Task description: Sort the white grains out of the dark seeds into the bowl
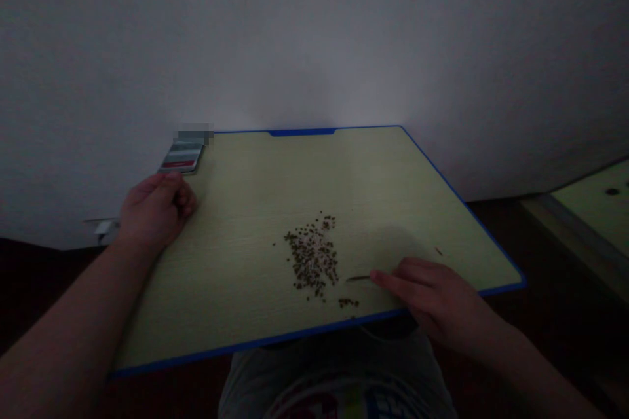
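My right hand holds a thin dark pointed stick between thumb and fingers, low over the front right of the table. Its tip points left toward a spread of small brown and pale grains, a short gap away. A few dark grains lie apart from these, nearer the front edge. Curled into a loose fist, my left hand rests on the table's left side, just in front of a phone. I see nothing in that fist.
The pale table has a blue rim and stands against a grey wall. A tiny brown sliver lies to the right. A white plug is at the wall on the left. Another pale surface stands at far right. The light is dim.
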{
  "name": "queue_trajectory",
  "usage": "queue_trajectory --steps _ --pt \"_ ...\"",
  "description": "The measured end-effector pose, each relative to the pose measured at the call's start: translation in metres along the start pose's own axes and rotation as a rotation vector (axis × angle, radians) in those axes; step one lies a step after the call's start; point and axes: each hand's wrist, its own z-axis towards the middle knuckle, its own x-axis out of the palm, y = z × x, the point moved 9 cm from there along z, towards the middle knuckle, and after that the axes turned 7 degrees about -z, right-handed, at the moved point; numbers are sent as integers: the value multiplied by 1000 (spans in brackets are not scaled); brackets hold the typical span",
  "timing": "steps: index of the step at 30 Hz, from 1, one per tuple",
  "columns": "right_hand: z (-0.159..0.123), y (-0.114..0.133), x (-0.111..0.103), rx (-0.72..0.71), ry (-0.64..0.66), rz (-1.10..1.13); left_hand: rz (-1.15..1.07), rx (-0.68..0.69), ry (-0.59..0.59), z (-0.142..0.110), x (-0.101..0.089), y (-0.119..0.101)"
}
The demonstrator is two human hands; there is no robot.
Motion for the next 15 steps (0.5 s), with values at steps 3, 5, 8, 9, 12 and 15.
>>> queue_trajectory --steps 3,5,8,9,12,15 --pt "11 16 7 -82 45 -41 10 -9 -10 -1 1 0" --pt "18 21 11 -99 69 -73 3 -13 -25 -1 0 0" --pt "25 18 15 -48 75 -101 6 -5 -27 -1 0 -1" --pt "26 15 14 -20 69 -104 14 -4 -24 -1 0 0" --pt "24 4 10 44 25 -114 22 -13 -18 0 -1 1" --pt "17 -8 1 93 -36 -147 11 -30 -20 -1 -1 2"
